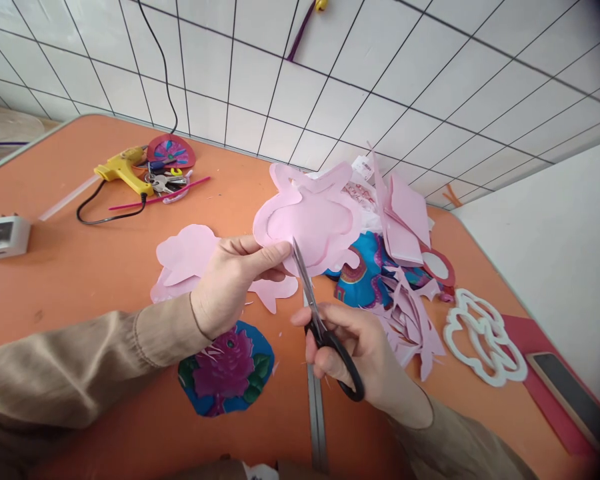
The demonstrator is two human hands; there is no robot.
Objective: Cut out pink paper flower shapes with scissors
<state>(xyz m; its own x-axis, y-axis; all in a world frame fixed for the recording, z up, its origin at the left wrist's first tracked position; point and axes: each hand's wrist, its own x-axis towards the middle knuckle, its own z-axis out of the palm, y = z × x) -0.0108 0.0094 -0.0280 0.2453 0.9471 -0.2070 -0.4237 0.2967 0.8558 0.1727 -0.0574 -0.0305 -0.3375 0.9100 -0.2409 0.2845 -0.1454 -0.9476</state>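
My left hand (pixel 240 273) pinches the lower left edge of a pink cut-out sheet (pixel 310 227), which looks like paper or thin foam and has a wavy outline with a curved slit inside. Black-handled scissors (pixel 325 327) are in my right hand (pixel 360 353), fingers through the loops. Their tips point up at the sheet beside my left thumb, and the blades look nearly closed. Behind my left hand lie more pink cut-out shapes (pixel 187 257). Below it on the table is a blue fabric piece with a magenta flower (pixel 227 370).
A yellow glue gun (pixel 125 170) with keys (pixel 167 181) lies back left, a white charger (pixel 4 235) at far left. Pink scraps (pixel 405 313), patterned blue fabric (pixel 363 270) and folded pink sheets (pixel 405 217) are piled right. White cloud-shaped frames (pixel 485 337) lie near a phone (pixel 570 393).
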